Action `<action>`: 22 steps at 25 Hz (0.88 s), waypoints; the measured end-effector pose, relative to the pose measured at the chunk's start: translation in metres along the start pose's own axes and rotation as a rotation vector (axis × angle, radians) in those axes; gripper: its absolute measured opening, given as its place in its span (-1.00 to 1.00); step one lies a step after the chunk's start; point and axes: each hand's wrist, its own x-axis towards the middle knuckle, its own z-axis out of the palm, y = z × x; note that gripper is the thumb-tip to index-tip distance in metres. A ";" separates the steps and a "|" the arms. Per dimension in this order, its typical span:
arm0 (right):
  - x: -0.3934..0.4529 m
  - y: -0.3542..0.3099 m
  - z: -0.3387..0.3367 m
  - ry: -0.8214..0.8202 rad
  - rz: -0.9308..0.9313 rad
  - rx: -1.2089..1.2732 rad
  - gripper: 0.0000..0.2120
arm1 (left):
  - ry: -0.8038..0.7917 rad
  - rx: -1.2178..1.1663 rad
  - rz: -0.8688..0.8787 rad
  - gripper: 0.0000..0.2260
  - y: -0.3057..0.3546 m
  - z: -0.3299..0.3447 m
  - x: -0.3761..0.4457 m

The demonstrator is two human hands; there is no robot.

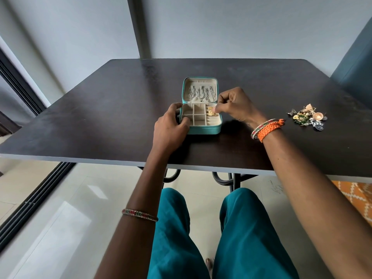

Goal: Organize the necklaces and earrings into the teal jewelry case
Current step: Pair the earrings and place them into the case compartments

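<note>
Teal jewelry case (pixel 203 129), open at the middle of the dark table (pixel 100 125), lid propped upright on the far side. Silver necklaces (pixel 202 94) hang in loops across the lid's cream lining. The base is split by dividers into compartments, with ring rolls along the case's right side. A gold earring (pixel 271 113) sits at the far right of the base, by the rolls; whether it rests in a slot or is only held there cannot be told.

The right hand (pixel 234 106) hovers over the case's right far corner, fingers curled and thumb and forefinger pinched narrow at the gold earring. The left hand (pixel 171 125) curls round the case's left near corner, gripping its wall to steady it.

Well to the right of the case lies a heap of loose earrings (pixel 308 117), shell-shaped, green and silver pieces tangled together. Bangles (pixel 261 126) and an orange braided band (pixel 270 127) circle the right wrist, on the case's right.

Judged step: seating one earring. To do it well, keep the left hand's brace firm, lower the piece straight down, press it into the roll or compartment, and release only once it sits. Pairs are best kept together; many pieces appear to remain.
</note>
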 end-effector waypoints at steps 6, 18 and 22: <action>-0.002 -0.002 -0.001 -0.057 -0.004 0.021 -0.67 | 0.004 0.005 0.008 -0.53 0.002 -0.001 -0.001; -0.004 -0.001 -0.004 -0.149 0.070 -0.004 -0.62 | 0.042 0.023 0.053 -0.64 0.000 0.000 -0.001; -0.005 -0.005 -0.008 0.066 0.027 0.021 -0.70 | 0.098 0.092 0.153 -0.69 0.000 0.004 0.000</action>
